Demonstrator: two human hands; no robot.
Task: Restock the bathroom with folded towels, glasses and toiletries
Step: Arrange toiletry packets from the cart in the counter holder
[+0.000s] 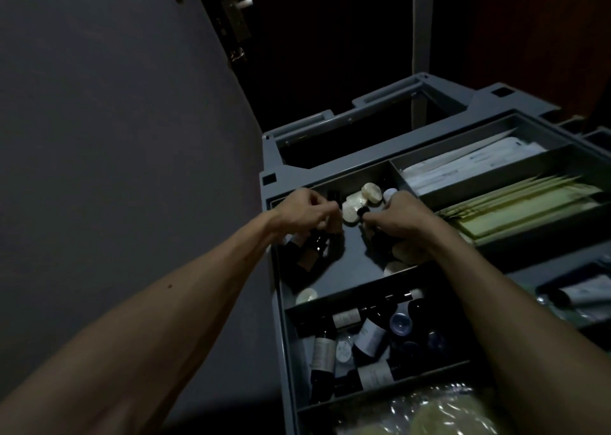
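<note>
nearest, dark labelled bottles [367, 338] lie jumbled in a grey cart tray [426, 379]. in the next compartment out, the left hand [305, 211] is curled around small dark bottles [314, 248], and the right hand [398, 218] is closed on a black-capped bottle [363, 211]. pale wrapped soaps [355, 203] sit just beyond the knuckles. the bottles look light, rigid and probably slick, best pinched around the body below the cap. farthest, flat packets [469, 165] fill the rear tray.

Two bare forearms, no sleeves, small mole on left forearm [170, 286]
</note>
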